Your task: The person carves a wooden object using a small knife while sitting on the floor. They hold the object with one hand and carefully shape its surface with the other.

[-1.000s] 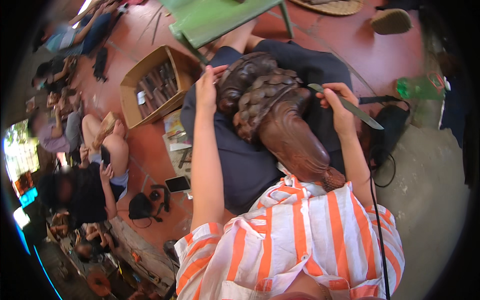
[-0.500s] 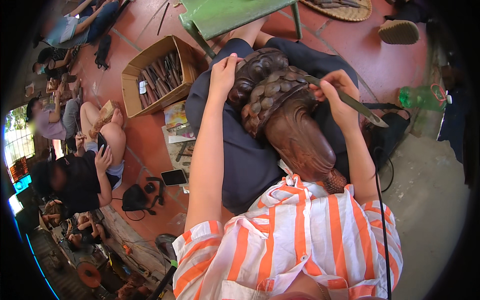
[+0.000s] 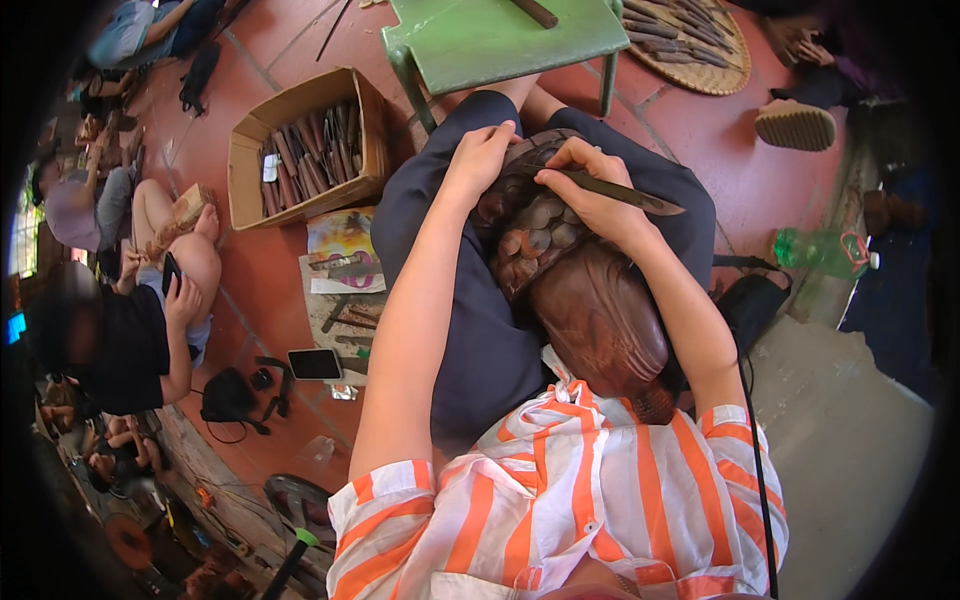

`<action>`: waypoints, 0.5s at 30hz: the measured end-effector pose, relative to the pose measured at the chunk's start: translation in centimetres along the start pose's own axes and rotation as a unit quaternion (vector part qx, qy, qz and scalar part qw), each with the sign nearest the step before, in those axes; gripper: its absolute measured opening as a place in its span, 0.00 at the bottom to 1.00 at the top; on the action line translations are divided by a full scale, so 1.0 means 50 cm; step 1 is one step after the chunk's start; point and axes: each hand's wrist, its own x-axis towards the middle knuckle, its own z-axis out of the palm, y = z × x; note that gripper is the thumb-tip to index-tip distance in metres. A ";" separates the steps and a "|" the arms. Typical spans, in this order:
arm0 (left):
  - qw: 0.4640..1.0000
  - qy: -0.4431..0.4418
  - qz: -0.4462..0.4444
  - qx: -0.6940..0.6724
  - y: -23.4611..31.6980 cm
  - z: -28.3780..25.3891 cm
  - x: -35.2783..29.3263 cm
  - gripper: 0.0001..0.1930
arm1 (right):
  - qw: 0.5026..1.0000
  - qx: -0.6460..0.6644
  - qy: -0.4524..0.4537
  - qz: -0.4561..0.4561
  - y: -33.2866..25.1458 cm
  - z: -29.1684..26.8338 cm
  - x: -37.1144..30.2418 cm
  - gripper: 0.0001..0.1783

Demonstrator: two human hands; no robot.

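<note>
A dark brown carved wooden sculpture (image 3: 600, 305) lies across my lap, with overlapping rounded scales in its middle and a smooth, grooved part toward me. My left hand (image 3: 484, 158) rests on its far left edge; its fingertips partly curl out of sight. My right hand (image 3: 592, 190) is closed around a flat metal carving knife (image 3: 635, 195) above the far part of the sculpture. The slanted tip points right, while the other end sits low near the wood. Whether that end touches the wood, I cannot tell.
A green stool (image 3: 500, 55) stands ahead. At left is a cardboard box (image 3: 245, 170) of wooden-handled tools; a phone (image 3: 315, 364) lies nearer. A woven tray (image 3: 735, 75) of tools and a green bottle (image 3: 825, 250) are right. A seated person (image 3: 120, 340) holds a phone at left.
My right hand has moved left and farther away over the sculpture, bringing the knife with it. My left hand stays on the far left edge. The head view has shifted.
</note>
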 end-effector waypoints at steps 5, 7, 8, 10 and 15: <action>1.000 0.006 -0.001 -0.015 0.002 0.010 0.002 0.23 | 0.999 0.029 0.008 -0.032 0.004 0.001 -0.004 0.09; 1.000 0.002 0.005 -0.008 0.002 0.010 0.005 0.23 | 0.997 0.079 0.013 -0.020 0.010 0.008 -0.003 0.08; 1.000 0.004 0.004 -0.004 0.001 0.011 0.004 0.23 | 0.997 0.071 -0.006 -0.010 0.009 0.006 -0.004 0.07; 1.000 0.010 0.002 0.005 0.005 0.010 0.003 0.23 | 0.997 0.057 -0.043 0.009 0.002 -0.001 0.000 0.06; 1.000 0.006 0.007 0.012 0.000 0.008 0.008 0.23 | 0.998 0.068 -0.005 -0.009 0.010 0.010 0.002 0.08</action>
